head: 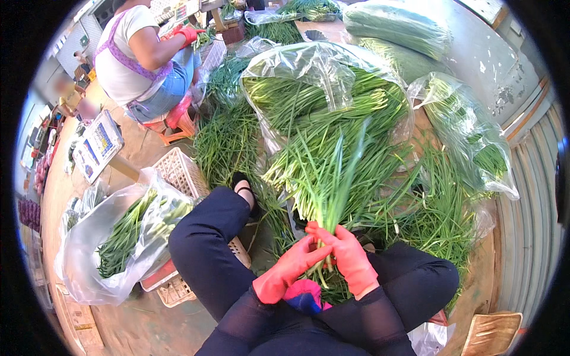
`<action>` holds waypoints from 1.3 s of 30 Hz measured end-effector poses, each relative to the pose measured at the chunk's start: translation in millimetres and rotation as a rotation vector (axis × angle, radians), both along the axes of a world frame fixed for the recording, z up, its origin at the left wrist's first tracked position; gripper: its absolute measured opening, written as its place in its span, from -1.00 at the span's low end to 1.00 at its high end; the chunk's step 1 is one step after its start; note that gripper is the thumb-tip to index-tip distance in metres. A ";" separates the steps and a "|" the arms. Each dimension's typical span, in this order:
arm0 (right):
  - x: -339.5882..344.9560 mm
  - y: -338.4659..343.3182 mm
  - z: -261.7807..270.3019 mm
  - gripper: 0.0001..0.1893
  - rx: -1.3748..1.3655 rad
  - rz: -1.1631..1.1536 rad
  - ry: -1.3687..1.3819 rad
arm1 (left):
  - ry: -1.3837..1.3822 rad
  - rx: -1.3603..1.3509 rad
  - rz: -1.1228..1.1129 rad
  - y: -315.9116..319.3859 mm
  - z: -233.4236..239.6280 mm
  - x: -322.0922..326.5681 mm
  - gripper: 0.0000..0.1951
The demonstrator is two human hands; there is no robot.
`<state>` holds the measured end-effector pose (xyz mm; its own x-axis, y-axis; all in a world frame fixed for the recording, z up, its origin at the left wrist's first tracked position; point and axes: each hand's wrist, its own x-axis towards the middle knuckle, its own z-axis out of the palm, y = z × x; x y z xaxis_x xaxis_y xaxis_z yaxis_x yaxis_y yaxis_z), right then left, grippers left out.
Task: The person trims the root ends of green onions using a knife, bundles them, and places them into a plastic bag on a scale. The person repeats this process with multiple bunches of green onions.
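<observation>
A small bunch of garlic chives point(335, 205) rises between my gloved hands, leaves up and pale stem ends down. My left hand point(290, 266), in a coral rubber glove, has its thumb and fingers around the stems from the left. From the other side my right hand point(355, 259), gloved alike, grips the same stems near their lower part. Just beyond lies a large pile of chives point(356, 111), partly inside a clear plastic bag point(307, 60). Some leaf tips of the held bunch look blurred. Loose leaves point(340, 291) lie below my hands, between my legs.
To the left, an open plastic bag point(80, 267) of chives rests beside a scale display point(99, 146) and a plastic crate point(178, 167). Scattered leaves point(449, 231) cover the floor at right. A seated person point(138, 58) works ahead left. A wooden-looking scoop point(492, 333) lies lower right.
</observation>
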<state>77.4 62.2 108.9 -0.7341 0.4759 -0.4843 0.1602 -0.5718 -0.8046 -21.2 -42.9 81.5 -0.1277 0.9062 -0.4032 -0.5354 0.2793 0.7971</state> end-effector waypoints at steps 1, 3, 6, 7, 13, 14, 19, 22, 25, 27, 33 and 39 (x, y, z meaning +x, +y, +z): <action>4.8 0.6 3.1 -0.55 0.059 0.128 -0.135 | -0.038 0.035 0.006 1.4 -5.7 1.4 -0.59; 14.6 -8.5 -15.5 -0.51 0.055 -0.050 0.025 | -0.247 0.059 -0.005 6.1 -26.9 -5.0 -0.68; 16.7 -7.3 -20.4 -0.48 0.064 -0.236 0.060 | -0.385 0.022 0.176 14.8 -21.7 -9.3 -0.64; 17.0 -8.6 -22.2 -0.47 0.071 -0.296 0.039 | -0.476 -0.042 0.277 15.5 -28.2 -9.6 -0.59; 14.8 -27.1 -22.9 -0.61 0.766 -0.269 -0.181 | -0.439 0.009 0.433 16.5 -37.1 -8.7 -0.53; 16.4 -28.1 -25.8 -0.59 0.726 -0.173 -0.251 | -0.497 0.027 0.432 18.9 -36.4 -8.0 -0.54; 6.4 -34.7 -8.5 -0.58 0.159 0.186 -0.429 | -0.482 -0.001 0.353 16.0 -47.3 -13.9 -0.54; 8.4 -32.6 0.1 -0.64 0.276 -0.108 -0.436 | -0.518 -0.070 0.357 18.8 -37.1 -12.7 -0.57; 12.0 -23.0 -8.5 -0.67 0.261 -0.315 -0.271 | -0.465 -0.029 0.317 18.9 -36.8 -10.4 -0.60; 14.2 -28.9 -16.7 -0.66 0.168 -0.177 -0.175 | -0.347 0.006 0.242 20.2 -44.4 -9.2 -0.59; 12.3 -25.6 -17.6 -0.60 0.388 0.146 -0.422 | -0.433 0.022 0.322 19.1 -40.4 0.2 -0.40; 11.2 -26.0 -0.4 -0.61 0.260 0.013 -0.379 | -0.386 -0.074 0.398 11.8 -73.3 -6.1 -0.51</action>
